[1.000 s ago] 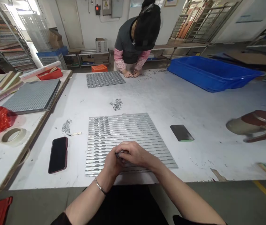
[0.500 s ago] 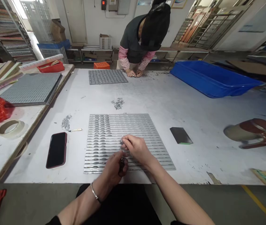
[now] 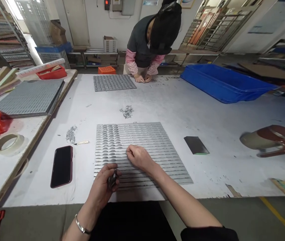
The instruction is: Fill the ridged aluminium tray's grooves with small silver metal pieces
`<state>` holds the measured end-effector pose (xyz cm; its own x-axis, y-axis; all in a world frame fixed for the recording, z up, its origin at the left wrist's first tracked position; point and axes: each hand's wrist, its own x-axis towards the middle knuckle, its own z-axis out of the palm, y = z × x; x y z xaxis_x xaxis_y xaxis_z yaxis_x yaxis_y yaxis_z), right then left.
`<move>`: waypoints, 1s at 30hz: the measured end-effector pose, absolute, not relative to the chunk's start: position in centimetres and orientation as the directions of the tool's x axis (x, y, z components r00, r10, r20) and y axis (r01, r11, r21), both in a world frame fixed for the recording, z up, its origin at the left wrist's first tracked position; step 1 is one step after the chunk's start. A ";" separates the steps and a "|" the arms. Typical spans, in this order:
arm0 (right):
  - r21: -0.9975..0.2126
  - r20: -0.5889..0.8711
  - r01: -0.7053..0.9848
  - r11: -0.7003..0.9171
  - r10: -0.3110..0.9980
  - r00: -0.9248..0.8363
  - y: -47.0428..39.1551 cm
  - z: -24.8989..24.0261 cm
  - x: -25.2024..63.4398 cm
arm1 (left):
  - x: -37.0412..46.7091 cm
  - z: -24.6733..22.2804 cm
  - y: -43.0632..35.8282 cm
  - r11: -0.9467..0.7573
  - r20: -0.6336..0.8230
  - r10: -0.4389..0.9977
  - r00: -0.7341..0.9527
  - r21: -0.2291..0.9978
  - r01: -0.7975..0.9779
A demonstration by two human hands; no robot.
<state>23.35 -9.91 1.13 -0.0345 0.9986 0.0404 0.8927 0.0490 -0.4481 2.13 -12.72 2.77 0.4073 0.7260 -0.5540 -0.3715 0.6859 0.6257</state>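
A ridged grey sheet (image 3: 152, 147) lies in front of me, with thin parallel strips across it. Dark leaf-shaped pieces (image 3: 111, 137) sit in columns between the strips on its left side. My left hand (image 3: 103, 184) is curled palm up over the sheet's lower left part, closed around small dark pieces (image 3: 112, 179). Just right of the dark columns, my right hand (image 3: 139, 158) rests on the sheet, thumb and fingers pinched together. Whatever is between those fingertips is hidden. A loose pile of small grey pieces (image 3: 127, 111) lies beyond the sheet.
Left of the sheet are a phone (image 3: 62, 166), a small blade (image 3: 82, 143) and grey scraps (image 3: 71, 134). To the right lie a dark block (image 3: 196, 145), a brown-lidded jug (image 3: 268, 137) and a blue tub (image 3: 225, 83). Across the table a co-worker (image 3: 145, 43) bends beside another patterned sheet (image 3: 114, 82).
My left hand has moved left and toward me, away from my right hand, showing the dark pieces in it. My right hand has shifted slightly left, still pinched on the sheet.
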 end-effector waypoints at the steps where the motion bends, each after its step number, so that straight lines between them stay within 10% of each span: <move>1: -0.332 0.021 0.942 0.055 0.999 -0.051 -10.2 1.4 23.4 | 1.8 2.7 -12.5 0.665 -0.540 0.745 0.392 0.639 -0.385; 4: -0.160 -0.114 0.981 0.113 0.985 -0.132 -10.5 1.9 23.5 | 1.4 2.3 -12.2 0.635 -0.515 0.772 0.373 0.656 -0.409; 11: -0.474 -0.006 0.864 0.168 0.981 -0.194 -11.1 0.6 25.1 | 1.8 2.0 -12.4 0.675 -0.565 0.736 0.374 0.566 -0.473; 22: -0.650 0.118 0.746 0.143 0.989 -0.086 -9.6 0.3 23.0 | 2.3 1.6 -11.7 0.668 -0.596 0.736 0.321 0.560 -0.490; 30: -0.683 -0.071 0.716 -0.143 0.989 0.129 -6.4 -1.0 20.7 | 2.0 1.6 -11.2 0.661 -0.604 0.736 0.305 0.545 -0.516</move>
